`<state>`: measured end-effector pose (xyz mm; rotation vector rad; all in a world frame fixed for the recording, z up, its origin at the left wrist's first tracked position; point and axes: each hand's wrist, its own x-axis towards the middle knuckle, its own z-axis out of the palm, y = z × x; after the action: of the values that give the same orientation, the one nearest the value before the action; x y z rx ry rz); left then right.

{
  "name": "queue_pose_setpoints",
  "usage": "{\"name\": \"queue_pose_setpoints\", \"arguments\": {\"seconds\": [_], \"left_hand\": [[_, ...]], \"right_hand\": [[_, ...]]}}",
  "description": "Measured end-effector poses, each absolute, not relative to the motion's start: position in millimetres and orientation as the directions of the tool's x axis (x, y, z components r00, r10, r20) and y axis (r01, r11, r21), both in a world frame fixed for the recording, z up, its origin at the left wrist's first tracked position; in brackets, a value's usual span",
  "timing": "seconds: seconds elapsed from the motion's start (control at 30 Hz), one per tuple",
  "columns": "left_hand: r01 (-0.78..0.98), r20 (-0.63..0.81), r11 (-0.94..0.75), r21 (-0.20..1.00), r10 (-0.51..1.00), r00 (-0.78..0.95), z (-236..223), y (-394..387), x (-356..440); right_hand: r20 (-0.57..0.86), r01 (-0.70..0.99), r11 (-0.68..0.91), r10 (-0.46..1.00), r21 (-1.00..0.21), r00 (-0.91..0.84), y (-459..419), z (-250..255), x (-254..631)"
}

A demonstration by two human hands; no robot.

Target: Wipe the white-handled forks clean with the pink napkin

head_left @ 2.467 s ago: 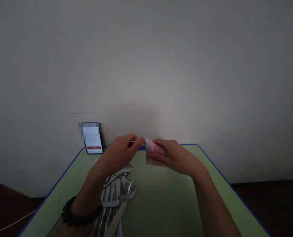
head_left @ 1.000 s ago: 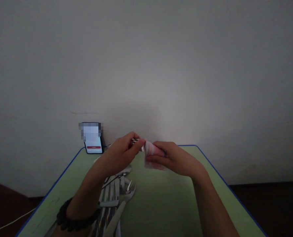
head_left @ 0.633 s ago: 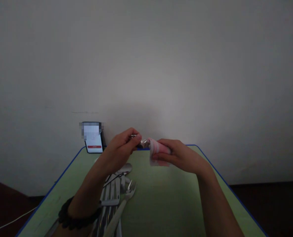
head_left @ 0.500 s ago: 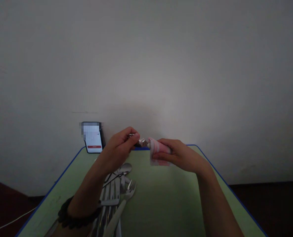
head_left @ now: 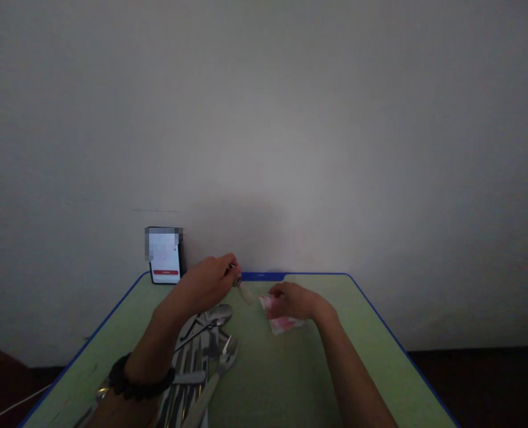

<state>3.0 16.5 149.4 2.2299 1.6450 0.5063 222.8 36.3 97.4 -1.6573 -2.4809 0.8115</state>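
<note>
Over the table (head_left: pixel 310 374), your closed left hand (head_left: pixel 208 280) pinches a utensil (head_left: pixel 246 293); your half-curled right hand (head_left: pixel 297 299) holds a pink cloth (head_left: pixel 283 324).

Is a green desk (head_left: pixel 290 374) with blue edging. Bears heaped cutlery (head_left: pixel 192 378) on its left part, including a spoon (head_left: pixel 221 315) and a fork (head_left: pixel 210 389). Carries a phone (head_left: pixel 164 264) near the far left corner.

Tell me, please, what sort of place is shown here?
Probably an indoor room, perhaps in a home: a blue-edged light-green table stands close to a plain grey wall, and silvery metal cutlery lies on it. Which room exactly, I cannot tell.
</note>
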Motion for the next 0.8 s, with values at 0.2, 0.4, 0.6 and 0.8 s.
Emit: {"name": "queue_pose_setpoints", "arguments": {"seconds": [0.2,0.4,0.6,0.8], "left_hand": [[0.684,0.168,-0.423,0.594,0.897,0.409,149.1,11.2,8.5],[0.572,0.207,-0.396,0.718,0.906,0.368,151.3,5.9,16.2],[0.687,0.101,-0.414,0.597,0.889,0.447,131.6,15.2,18.7],[0.659,0.047,-0.422,0.623,0.861,0.507,120.6,12.4,27.1]], "right_hand": [[0.058,0.546,0.453,0.804,-0.704,-0.592,22.2,121.4,200.6],[0.163,0.445,0.495,0.784,-0.746,-0.599,21.5,131.1,202.9],[0.027,0.823,0.265,0.956,-0.502,-0.291,30.6,102.1,278.0],[0.013,0.945,-0.123,0.991,-0.303,0.133,34.9,37.4,331.7]]}}
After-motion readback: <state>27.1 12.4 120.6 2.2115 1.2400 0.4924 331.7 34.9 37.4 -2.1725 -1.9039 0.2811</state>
